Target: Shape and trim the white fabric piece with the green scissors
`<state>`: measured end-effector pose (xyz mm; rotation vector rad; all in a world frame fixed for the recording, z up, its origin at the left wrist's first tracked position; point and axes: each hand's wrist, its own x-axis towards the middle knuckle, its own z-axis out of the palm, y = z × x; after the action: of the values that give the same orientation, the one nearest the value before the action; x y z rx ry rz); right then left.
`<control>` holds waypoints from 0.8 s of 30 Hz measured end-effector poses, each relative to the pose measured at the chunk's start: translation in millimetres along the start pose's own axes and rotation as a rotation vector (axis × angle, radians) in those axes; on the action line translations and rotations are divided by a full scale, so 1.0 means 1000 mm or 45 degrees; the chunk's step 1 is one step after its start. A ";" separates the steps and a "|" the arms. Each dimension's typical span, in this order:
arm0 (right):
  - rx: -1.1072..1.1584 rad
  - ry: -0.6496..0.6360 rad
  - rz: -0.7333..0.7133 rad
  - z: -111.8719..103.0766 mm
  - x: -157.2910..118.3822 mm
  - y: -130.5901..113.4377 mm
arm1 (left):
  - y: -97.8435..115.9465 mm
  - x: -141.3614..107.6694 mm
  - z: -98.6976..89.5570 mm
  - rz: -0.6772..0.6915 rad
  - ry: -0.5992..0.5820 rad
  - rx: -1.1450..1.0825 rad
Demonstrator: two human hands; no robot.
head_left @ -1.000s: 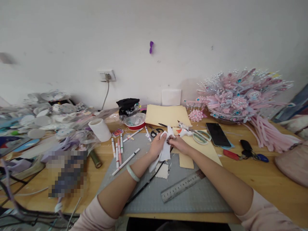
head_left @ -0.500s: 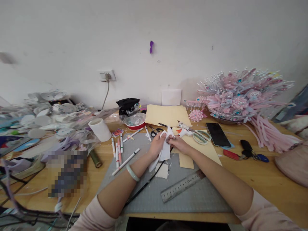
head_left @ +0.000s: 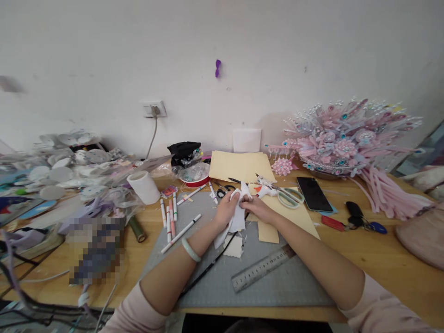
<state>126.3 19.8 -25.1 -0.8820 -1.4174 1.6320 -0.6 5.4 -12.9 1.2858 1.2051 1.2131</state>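
Observation:
A crumpled white tissue (head_left: 237,219) hangs between my two hands over the grey cutting mat (head_left: 274,289). My left hand (head_left: 226,210) is closed on its left side, fingers wrapped round the folds. On the other side my right hand (head_left: 255,207) pinches the tissue, its fingertips close to the left hand's. Whether something smaller sits inside the folds is hidden. Below the hands lie a torn-edged cream paper scrap (head_left: 233,246) and a black cable (head_left: 210,267). Just beyond the right hand is a white glue gun (head_left: 266,190), partly covered.
A steel ruler (head_left: 260,268) lies in front, several markers (head_left: 182,232) to the left beside a white paper roll (head_left: 143,187). Green-handled scissors (head_left: 291,198), a phone (head_left: 314,194) and keys (head_left: 355,216) are on the right. A pink beaded headdress (head_left: 342,138) stands behind them.

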 end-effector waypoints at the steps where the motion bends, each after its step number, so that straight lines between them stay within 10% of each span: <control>1: -0.002 -0.001 0.000 0.000 0.000 0.000 | 0.000 0.000 0.000 -0.004 -0.004 -0.020; 24: 0.050 0.057 0.051 -0.001 0.004 0.005 | 0.006 -0.003 0.000 -0.039 0.003 -0.080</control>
<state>124.8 23.8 -30.2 -0.9242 -1.3407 1.6537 -0.1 2.5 -7.4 1.2161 1.1754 1.2211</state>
